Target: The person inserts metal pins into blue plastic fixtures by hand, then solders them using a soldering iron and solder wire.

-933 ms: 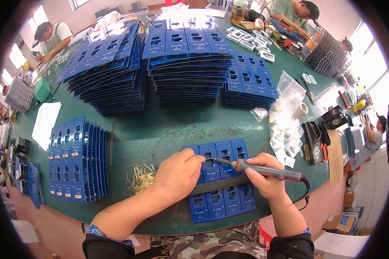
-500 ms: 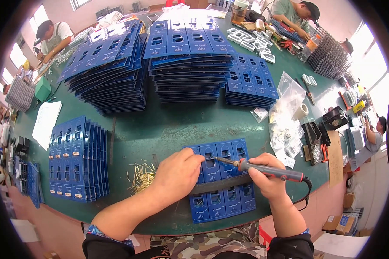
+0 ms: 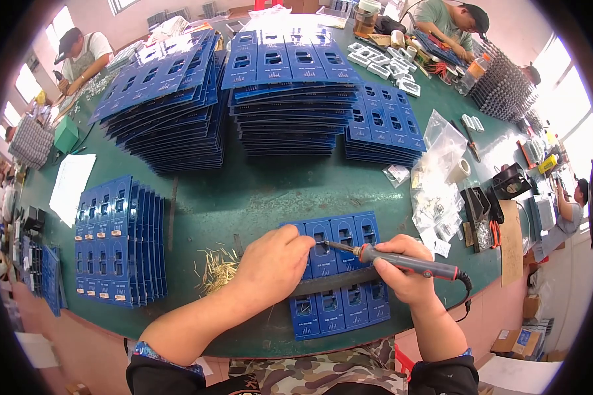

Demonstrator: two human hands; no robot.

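Note:
A blue circuit board panel with several cut-out windows lies flat on the table in front of me. Across its middle runs a dark strip. My right hand is wrapped round a grey and red soldering iron, whose tip points left at a window in the panel's upper row. Close to that tip, my left hand pinches at the panel's upper left part; whatever lies between its fingertips is too small to make out. A loose pile of thin gold-coloured pins sits beside my left wrist.
Tall stacks of blue panels stand at the back, with a shorter stack to their right. More panels stand upright at left. Plastic bags, a black tray and a black box lie at right. Other people work across the table.
The soldering iron and my right hand have shifted very slightly left and down. My left hand has barely moved, still pinching beside the tip.

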